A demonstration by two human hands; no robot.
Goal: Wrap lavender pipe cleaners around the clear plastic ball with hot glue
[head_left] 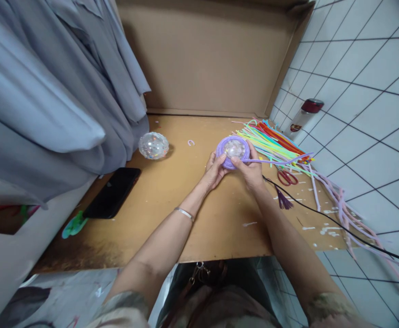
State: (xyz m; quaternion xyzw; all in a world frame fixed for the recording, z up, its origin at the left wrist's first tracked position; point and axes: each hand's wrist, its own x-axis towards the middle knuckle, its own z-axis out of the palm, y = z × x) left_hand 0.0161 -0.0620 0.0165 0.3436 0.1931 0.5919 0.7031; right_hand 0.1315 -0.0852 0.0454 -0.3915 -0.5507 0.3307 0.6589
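Between my two hands is a clear ball (234, 149) with a purple pipe cleaner (221, 146) coiled around it in rings. My left hand (216, 169) grips the coil from the lower left, thumb on its edge. From the right, my right hand (252, 171) holds the other side, its thumb pressed where a loose purple strand (274, 162) leaves the coil and runs off to the right. Fingers beneath the ball are partly hidden. Farther left on the table sits a second clear ball (153, 146) with coloured specks, touched by neither hand.
Multicoloured pipe cleaners (268, 139) lie at the back right, near red-handled scissors (287, 177), a purple tassel (283, 199) and a black cable (309, 209). A red-lidded bottle (304, 118) stands by the tiled wall. A black phone (112, 193) lies left, beside a grey curtain (83, 91).
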